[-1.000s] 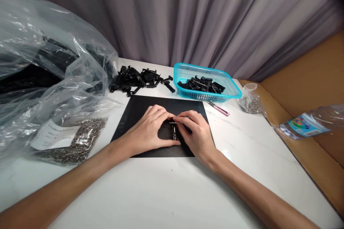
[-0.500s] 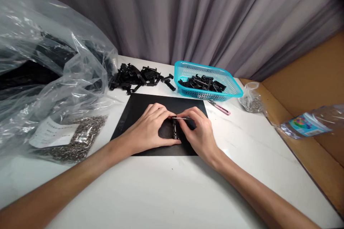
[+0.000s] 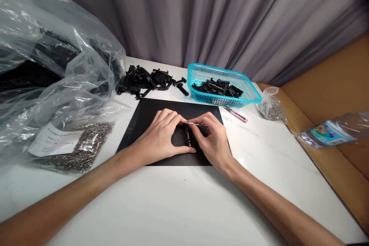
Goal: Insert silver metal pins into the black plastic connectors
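Left hand (image 3: 161, 132): grip closed lengthwise on the slim black part (image 3: 188, 137), thumb at the near end, fingers at the far one.
Right hand (image 3: 212, 132): pinching a thin metal piece (image 3: 197, 124) across the part's far end; exact contact's kinda hidden.
Black mat (image 3: 144, 116): part's over it, between both hands.
Slip risk: too light a squeeze could let the part twist; an off-angle push might skid the metal into the left hand.

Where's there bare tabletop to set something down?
Bare table shows between the forearms, before the black mat, save a speck; and right of the mat, between right forearm and pink tool. Crowded: left, with plastic bags; the far edge, with black parts and the blue basket; mid-mat, with left hand and right hand.
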Tool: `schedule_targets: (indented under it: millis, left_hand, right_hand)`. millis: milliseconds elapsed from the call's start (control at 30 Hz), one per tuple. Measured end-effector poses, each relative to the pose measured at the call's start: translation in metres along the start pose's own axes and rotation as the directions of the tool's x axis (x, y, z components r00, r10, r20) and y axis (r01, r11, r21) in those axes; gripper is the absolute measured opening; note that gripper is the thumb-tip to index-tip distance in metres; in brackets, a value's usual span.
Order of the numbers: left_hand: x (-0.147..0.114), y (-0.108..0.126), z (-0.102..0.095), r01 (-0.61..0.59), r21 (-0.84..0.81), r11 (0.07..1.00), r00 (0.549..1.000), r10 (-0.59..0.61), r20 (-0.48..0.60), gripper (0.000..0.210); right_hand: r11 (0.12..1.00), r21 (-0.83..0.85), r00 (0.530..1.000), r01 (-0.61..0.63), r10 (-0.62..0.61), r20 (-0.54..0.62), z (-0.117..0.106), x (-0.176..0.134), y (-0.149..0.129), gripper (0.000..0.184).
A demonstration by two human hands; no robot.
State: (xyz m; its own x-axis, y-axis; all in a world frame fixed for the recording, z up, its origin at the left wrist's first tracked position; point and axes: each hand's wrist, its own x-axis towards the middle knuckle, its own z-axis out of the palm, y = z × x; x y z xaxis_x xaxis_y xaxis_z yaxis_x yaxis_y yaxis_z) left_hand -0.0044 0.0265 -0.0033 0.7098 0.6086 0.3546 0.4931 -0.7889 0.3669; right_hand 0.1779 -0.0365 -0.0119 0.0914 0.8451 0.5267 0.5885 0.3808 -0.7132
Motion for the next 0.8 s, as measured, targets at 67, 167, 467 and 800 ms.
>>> schedule_targets:
  millis: [67, 167, 467, 800]
  left_hand:
    - [0.0006, 0.0009, -0.0001, 0.001, 0.004, 1.000, 1.000, -0.001, 0.000, 0.067]
    - [0.0017, 0.0018, -0.0002, 0.006, 0.001, 1.000, 1.000, -0.006, 0.001, 0.065]
    - [0.0022, 0.0024, 0.0010, 0.003, 0.003, 1.000, 1.000, -0.003, 0.002, 0.059]
    - [0.0019, 0.0015, 0.0023, -0.006, 0.002, 1.000, 1.000, 0.006, -0.009, 0.058]
  right_hand:
    - [1.000, -0.026, 1.000, 0.006, -0.006, 0.001, 0.0016, -0.0001, 0.0011, 0.013]
    - [0.997, -0.073, 1.000, 0.028, -0.027, 0.003, 0.0039, -0.0005, 0.0035, 0.012]
    - [0.935, -0.322, 0.989, 0.149, -0.133, 0.071, 0.0076, -0.0017, 0.0032, 0.011]
    - [0.786, -0.529, 0.947, 0.319, -0.237, 0.219, 0.0074, 0.0020, 0.0096, 0.024]
